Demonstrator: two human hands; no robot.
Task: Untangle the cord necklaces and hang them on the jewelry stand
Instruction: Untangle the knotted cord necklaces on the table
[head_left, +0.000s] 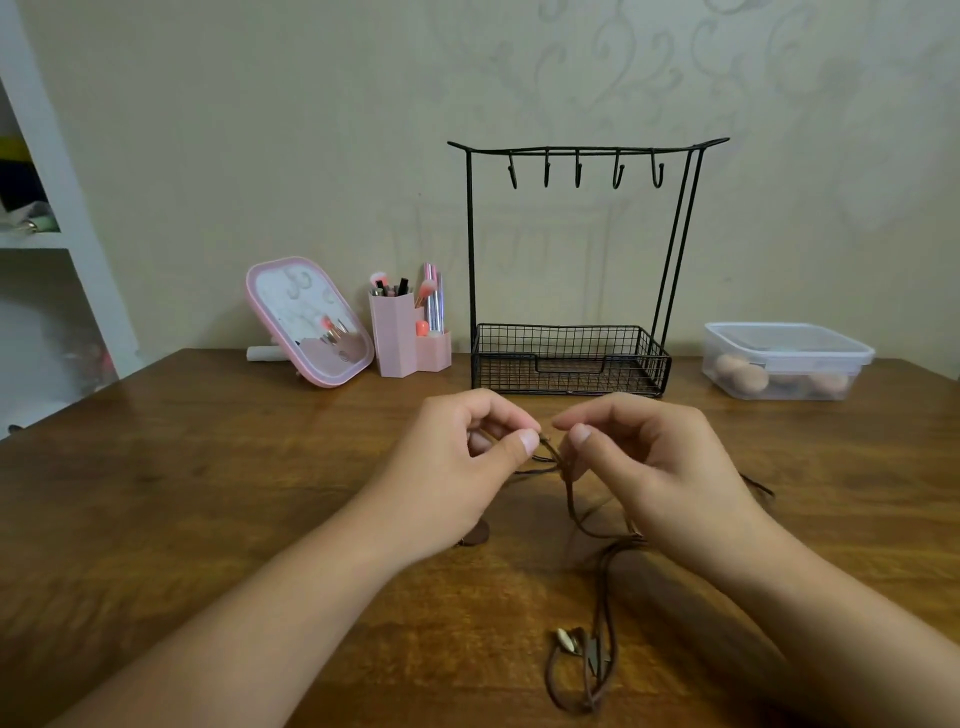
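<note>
Both hands up over the wooden table (208, 467): our left hand (457, 467) and right hand (654, 467) each pinch the tangled brown cord necklaces (576, 509), pendants trailing toward us. Behind them, the black wire jewelry stand (571, 260), hooks bare.

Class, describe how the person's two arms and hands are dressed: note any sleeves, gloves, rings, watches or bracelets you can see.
Both forearms are bare as far as the frame shows; no sleeves appear. The left hand and right hand wear no gloves, and no rings, watch or bracelet show. The visible thumbnails are short and look unpainted.
</note>
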